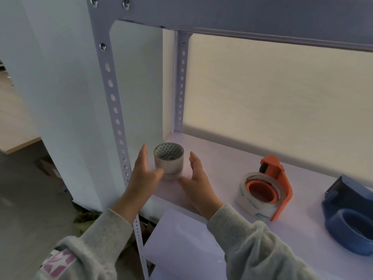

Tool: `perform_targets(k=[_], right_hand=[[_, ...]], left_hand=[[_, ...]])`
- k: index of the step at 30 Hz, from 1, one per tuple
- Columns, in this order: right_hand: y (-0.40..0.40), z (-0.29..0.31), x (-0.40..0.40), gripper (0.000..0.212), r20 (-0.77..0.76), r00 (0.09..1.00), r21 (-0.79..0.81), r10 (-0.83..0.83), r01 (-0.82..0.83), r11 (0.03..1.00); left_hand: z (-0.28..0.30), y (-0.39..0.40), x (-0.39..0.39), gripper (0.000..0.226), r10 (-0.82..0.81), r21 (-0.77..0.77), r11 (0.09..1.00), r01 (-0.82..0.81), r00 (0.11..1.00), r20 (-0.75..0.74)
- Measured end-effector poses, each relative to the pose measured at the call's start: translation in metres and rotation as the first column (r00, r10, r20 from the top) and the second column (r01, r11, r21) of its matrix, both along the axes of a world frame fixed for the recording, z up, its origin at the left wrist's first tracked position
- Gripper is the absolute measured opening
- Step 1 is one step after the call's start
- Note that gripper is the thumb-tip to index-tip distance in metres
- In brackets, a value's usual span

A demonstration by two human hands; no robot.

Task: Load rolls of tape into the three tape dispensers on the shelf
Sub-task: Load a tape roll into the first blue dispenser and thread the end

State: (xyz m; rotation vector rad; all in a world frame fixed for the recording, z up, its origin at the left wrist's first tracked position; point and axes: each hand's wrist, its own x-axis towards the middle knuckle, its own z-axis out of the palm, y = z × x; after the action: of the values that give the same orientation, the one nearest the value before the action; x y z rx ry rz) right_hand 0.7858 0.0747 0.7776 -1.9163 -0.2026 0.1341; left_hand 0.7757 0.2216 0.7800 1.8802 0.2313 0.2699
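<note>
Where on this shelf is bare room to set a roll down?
Bare shelf lies between the stacked tape rolls and the orange dispenser, and behind both dispensers along the back wall. It is crowded at the left, where both hands flank the rolls, and tight between the orange and blue dispenser.

Both my arms reach forward; left hand [143, 172] and right hand [197, 178] open, palms facing, fingers straight, no grip.
</note>
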Motion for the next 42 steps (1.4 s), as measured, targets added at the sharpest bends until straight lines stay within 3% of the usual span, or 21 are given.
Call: perform_targets(k=[3,5,7,10,12,22,27,36,40,42], right_hand=[[-0.009,0.018,-0.010,0.077,0.174,0.985,-0.146,0.013,0.012,0.989],[-0.019,0.033,-0.012,0.076,0.300,0.952,-0.319,0.066,0.035,0.947],[-0.033,0.047,-0.013,0.074,0.413,0.900,-0.537,0.141,0.115,0.836],[-0.065,0.062,-0.018,0.072,0.474,0.860,-0.693,0.187,0.234,0.682],[-0.091,0.064,-0.023,0.071,0.478,0.865,-0.711,0.150,0.281,0.645],[-0.260,0.069,-0.071,0.065,0.503,0.843,-0.652,-0.191,0.516,0.556],[-0.336,0.069,-0.106,0.061,0.474,0.815,-0.585,-0.334,0.575,0.572],[-0.477,0.050,-0.174,0.052,0.433,0.743,-0.488,-0.510,0.669,0.561],[-0.541,0.041,-0.196,0.042,0.504,0.675,-0.416,-0.539,0.737,0.533],[-0.572,0.038,-0.209,0.031,0.590,0.599,-0.344,-0.541,0.793,0.503]], left_hand=[[0.020,-0.004,0.002,0.073,-0.009,0.278,0.961,-0.016,0.996,0.089],[0.032,-0.010,0.006,0.070,-0.022,0.507,0.861,-0.031,0.995,0.099],[0.035,-0.018,0.010,0.071,-0.045,0.702,0.709,-0.060,0.990,0.131],[0.037,-0.040,0.014,0.075,-0.116,0.853,0.513,-0.096,0.977,0.180],[0.043,-0.064,0.016,0.076,-0.174,0.878,0.470,-0.090,0.966,0.192],[0.068,-0.236,0.007,0.074,-0.525,0.858,0.487,0.160,0.839,0.142],[0.067,-0.321,-0.019,0.073,-0.624,0.794,0.540,0.278,0.765,0.157],[0.055,-0.468,-0.070,0.071,-0.713,0.701,0.594,0.394,0.662,0.232],[0.048,-0.535,-0.099,0.071,-0.708,0.652,0.630,0.422,0.657,0.260],[0.042,-0.568,-0.113,0.069,-0.700,0.632,0.654,0.416,0.650,0.296]])
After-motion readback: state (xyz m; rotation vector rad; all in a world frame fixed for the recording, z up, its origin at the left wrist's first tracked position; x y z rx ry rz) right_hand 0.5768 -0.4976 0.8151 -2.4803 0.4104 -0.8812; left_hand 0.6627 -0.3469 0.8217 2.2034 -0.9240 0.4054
